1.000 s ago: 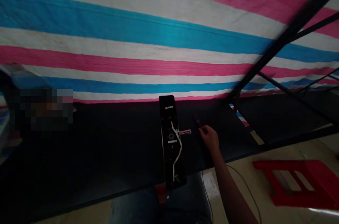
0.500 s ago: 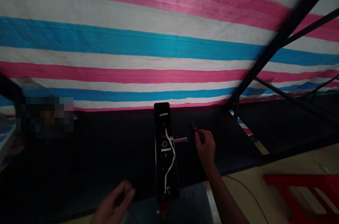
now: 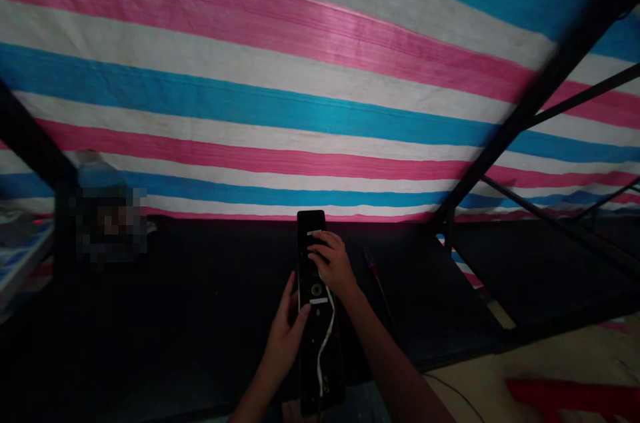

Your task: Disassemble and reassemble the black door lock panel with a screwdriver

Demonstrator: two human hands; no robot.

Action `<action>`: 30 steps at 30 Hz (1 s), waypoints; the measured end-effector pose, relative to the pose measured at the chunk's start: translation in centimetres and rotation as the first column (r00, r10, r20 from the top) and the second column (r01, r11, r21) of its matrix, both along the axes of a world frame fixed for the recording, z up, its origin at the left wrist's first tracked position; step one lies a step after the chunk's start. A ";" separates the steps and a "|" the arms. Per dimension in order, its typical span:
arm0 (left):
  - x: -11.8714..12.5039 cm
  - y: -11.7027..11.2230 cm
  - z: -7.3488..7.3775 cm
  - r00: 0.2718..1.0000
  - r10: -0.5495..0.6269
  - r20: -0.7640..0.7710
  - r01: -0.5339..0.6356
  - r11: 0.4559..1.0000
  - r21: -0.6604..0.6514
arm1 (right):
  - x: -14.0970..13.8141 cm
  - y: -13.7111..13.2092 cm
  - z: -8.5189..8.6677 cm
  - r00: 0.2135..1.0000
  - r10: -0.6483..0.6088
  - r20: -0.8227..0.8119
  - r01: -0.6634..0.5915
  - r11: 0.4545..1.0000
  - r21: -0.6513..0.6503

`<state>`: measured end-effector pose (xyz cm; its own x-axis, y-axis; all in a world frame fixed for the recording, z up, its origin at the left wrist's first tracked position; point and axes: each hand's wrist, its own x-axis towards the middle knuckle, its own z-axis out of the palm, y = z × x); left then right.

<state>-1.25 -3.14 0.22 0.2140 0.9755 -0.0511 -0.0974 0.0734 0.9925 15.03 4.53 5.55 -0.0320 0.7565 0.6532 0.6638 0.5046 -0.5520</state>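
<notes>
A long black door-lock panel (image 3: pixel 313 330) stands upright on its end at the front of the dark table, with a white wire (image 3: pixel 324 346) running down its face. My right hand (image 3: pixel 333 264) grips its upper part, fingers across the face. My left hand (image 3: pixel 285 336) holds its left edge lower down, with fingers spread. A thin screwdriver (image 3: pixel 375 280) lies on the table to the right of my right hand, touching neither hand. The panel's metal lever handle is hidden from this view.
A pink, blue and white striped tarp (image 3: pixel 280 116) hangs behind the dark table (image 3: pixel 200 296). Black metal frame bars (image 3: pixel 530 103) cross the right side. Part of a red plastic stool (image 3: pixel 565 396) sits on the tan floor. A pixelated patch hides something at left.
My right hand has moved left from beside the screwdriver onto the panel. My left hand has risen from the bottom of the view to the panel's edge. The lever handle no longer shows.
</notes>
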 end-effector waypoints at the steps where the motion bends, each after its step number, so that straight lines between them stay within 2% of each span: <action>1: -0.2 0.0 -0.1 1.000 0.008 -0.001 -0.008 1.000 0.014 | 0.0 -0.1 0.0 1.000 0.015 -0.012 -0.015 1.000 0.007; 4: -0.2 0.2 -0.1 0.999 0.033 -0.003 -0.033 0.999 0.040 | -0.3 -0.8 1.4 0.998 0.045 -0.044 -0.044 0.998 0.037; 7: -0.3 0.2 -0.1 0.999 0.033 0.011 -0.033 0.999 0.028 | -0.4 -3.2 4.4 0.997 0.050 -0.062 -0.042 0.991 0.125; 9: -0.4 0.1 0.0 1.000 0.028 0.002 -0.028 0.999 0.041 | 0.0 -5.9 6.9 0.999 0.008 -0.042 0.002 0.974 0.228; 11: -0.4 -0.1 -0.1 1.000 0.020 -0.023 -0.018 0.998 0.068 | 0.7 -9.4 9.2 0.997 -0.070 -0.025 0.074 0.947 0.313; 13: -0.3 -0.2 -0.2 0.999 0.020 -0.049 -0.016 0.996 0.092 | 1.6 -12.9 10.9 0.981 -0.172 -0.086 0.191 0.919 0.344; 14: -0.2 -0.2 -0.3 0.998 0.026 -0.062 -0.020 0.994 0.107 | 2.1 -14.5 11.6 0.954 -0.246 -0.171 0.295 0.874 0.387; 16: -0.1 -0.3 -0.4 0.996 0.039 -0.078 -0.028 0.990 0.141 | 3.2 -16.8 12.4 0.862 -0.381 -0.333 0.493 0.782 0.380; 18: 0.0 -0.3 -0.3 0.993 0.062 -0.101 -0.042 0.982 0.187 | 4.7 -18.0 12.5 0.794 -0.441 -0.419 0.586 0.738 0.335; 19: 0.0 -0.3 -0.1 0.989 0.081 -0.127 -0.052 0.975 0.218 | 5.7 -18.1 12.2 0.770 -0.457 -0.445 0.607 0.740 0.290; 21: -0.1 -0.2 0.6 0.969 0.135 -0.205 -0.070 0.953 0.296 | 8.3 -17.6 11.1 0.730 -0.465 -0.501 0.605 0.781 0.157; 23: -0.3 0.1 1.7 0.937 0.181 -0.299 -0.056 0.922 0.384 | 11.5 -16.4 9.0 0.692 -0.497 -0.523 0.589 0.808 0.012; 24: -0.4 0.3 2.3 0.918 0.191 -0.347 -0.028 0.905 0.424 | 13.2 -15.6 7.6 0.685 -0.524 -0.506 0.569 0.819 -0.079; 27: -0.4 1.2 3.8 0.860 0.192 -0.473 0.099 0.846 0.523 | 18.1 -12.8 2.7 0.730 -0.522 -0.442 0.471 0.852 -0.229; 30: -0.4 1.9 4.4 0.816 0.200 -0.542 0.177 0.807 0.563 | 21.9 -9.9 -1.9 0.786 -0.486 -0.383 0.359 0.862 -0.357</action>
<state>-1.64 -1.21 4.58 0.3191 0.8584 0.4016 0.4796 -0.5118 0.7128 36.89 -5.33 3.65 0.5752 0.7616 0.2986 0.4250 0.0336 -0.9046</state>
